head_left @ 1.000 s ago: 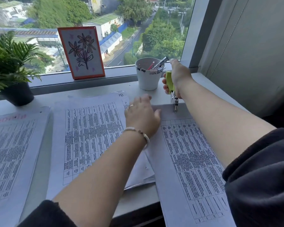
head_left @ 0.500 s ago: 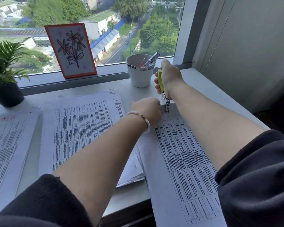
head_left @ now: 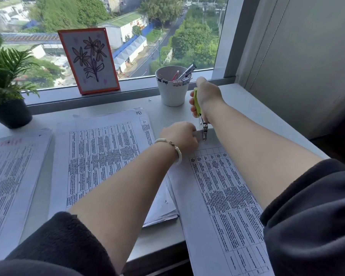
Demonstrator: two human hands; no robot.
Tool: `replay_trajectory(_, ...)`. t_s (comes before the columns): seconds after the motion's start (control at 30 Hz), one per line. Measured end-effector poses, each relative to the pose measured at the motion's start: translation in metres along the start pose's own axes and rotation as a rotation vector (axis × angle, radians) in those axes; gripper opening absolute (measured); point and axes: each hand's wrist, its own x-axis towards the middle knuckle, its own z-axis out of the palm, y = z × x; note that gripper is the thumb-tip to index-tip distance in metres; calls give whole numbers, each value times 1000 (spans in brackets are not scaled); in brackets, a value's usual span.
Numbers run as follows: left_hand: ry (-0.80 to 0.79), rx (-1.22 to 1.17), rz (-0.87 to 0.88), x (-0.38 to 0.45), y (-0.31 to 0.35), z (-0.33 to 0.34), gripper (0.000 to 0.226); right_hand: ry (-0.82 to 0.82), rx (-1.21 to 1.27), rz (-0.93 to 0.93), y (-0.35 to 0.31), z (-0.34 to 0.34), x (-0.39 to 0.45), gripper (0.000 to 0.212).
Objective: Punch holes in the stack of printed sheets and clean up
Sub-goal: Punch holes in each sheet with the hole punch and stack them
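At a pale window desk (head_left: 247,100), the right hand (head_left: 206,98) grips a green-handled punch (head_left: 200,114), its metal nose pointing toward the person. The left hand (head_left: 178,136) curls on the long sheet (head_left: 223,196), which runs lengthwise away from the window.

Bare grey desk surface (head_left: 253,108) lies open right of the white ceramic pen cup (head_left: 172,92); the cup stands just beside the right hand (head_left: 205,98).

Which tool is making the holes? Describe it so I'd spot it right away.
Start at the white cup of clips by the window. Just right of it, the right hand grips a hole punch, its metal tip on the top edge of the nearest printed sheets. Its lime-green handle sets it apart.
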Motion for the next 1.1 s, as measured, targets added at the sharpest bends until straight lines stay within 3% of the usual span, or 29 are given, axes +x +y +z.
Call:
replay_trajectory(0.23, -5, -81, -12, -2, 1, -8, 36, -172, -32, 88, -7, -4, 1, 40)
replay_trajectory(0.43, -12, -97, 2, -7, -2, -14, 25, -143, -5, 138, -9, -8, 3, 47)
replay_trajectory(0.57, -72, -180, 24, -10, -10, -19, 20, -154, -58, 76, -9, -20, 3, 45)
replay_trajectory(0.83, -149, -354, 13, -10, -23, -22, 31, -106, -87, -3, -16, -49, 9, 48)
replay_trajectory(1.1, -174, -291, -25, -13, -26, -22, 41, -41, -56, -24, -10, -56, 10, 47)
